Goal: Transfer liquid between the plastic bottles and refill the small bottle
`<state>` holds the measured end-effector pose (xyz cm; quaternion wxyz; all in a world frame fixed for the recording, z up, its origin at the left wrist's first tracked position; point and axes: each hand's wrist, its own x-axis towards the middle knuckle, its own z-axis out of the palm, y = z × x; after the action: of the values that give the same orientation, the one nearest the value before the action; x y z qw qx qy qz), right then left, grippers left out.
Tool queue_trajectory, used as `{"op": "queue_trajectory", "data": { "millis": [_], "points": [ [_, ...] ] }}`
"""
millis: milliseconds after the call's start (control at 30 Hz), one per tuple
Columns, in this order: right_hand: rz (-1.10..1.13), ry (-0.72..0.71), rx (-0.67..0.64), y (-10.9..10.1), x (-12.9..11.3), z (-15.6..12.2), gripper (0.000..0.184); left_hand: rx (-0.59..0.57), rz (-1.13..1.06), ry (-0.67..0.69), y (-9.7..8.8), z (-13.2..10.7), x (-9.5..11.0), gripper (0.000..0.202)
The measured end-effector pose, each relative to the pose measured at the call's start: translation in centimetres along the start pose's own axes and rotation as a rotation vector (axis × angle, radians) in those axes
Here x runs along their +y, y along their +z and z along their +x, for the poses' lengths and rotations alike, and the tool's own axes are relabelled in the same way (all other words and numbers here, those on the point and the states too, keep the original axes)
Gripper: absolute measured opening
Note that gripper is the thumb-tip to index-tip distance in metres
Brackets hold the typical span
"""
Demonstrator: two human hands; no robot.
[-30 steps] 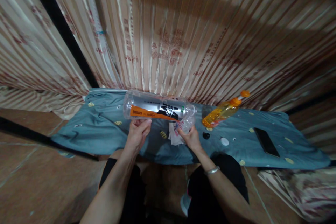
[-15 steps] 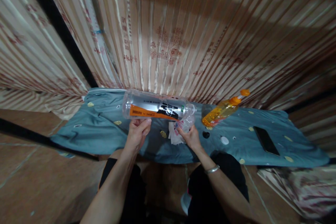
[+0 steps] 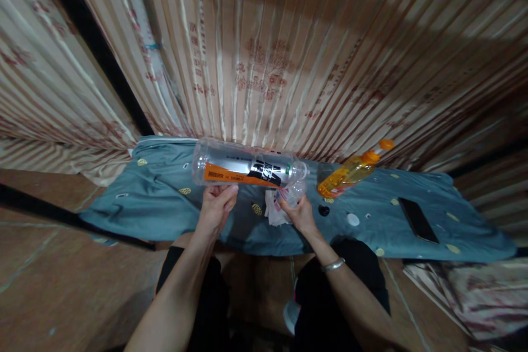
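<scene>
A large clear plastic bottle (image 3: 231,164) with a silver and orange label lies on its side, its neck pointing right. My left hand (image 3: 217,206) is closed at the bottle's near lower edge, the thumb against it and the fingertips partly hidden. Below the bottle's neck, my right hand (image 3: 302,214) grips a crumpled clear plastic piece (image 3: 293,191) with pink and blue print; its exact kind is unclear. White tissue-like material (image 3: 275,215) hangs beside my right thumb.
A bottle of yellow-orange liquid (image 3: 348,176) with an orange top leans right of my right hand. Near it are a black round object (image 3: 324,210) and a white disc (image 3: 353,220). A phone (image 3: 417,221) lies farther right on the teal cloth (image 3: 165,214). Striped curtains (image 3: 256,22) hang behind.
Almost nothing differs. The view has shifted very slightly, and both hands keep their places at the large bottle and the crumpled plastic.
</scene>
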<state>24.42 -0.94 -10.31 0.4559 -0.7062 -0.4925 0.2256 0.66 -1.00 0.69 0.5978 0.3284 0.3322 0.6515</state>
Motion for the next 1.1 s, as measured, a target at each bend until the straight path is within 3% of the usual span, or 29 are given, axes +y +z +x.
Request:
{"op": "queue_trajectory", "data": {
  "millis": [1100],
  "points": [
    [-0.034, 0.010, -0.010, -0.01, 0.26, 0.16, 0.055, -0.018, 0.001, 0.011, -0.09, 0.04, -0.13, 0.041]
  ]
}}
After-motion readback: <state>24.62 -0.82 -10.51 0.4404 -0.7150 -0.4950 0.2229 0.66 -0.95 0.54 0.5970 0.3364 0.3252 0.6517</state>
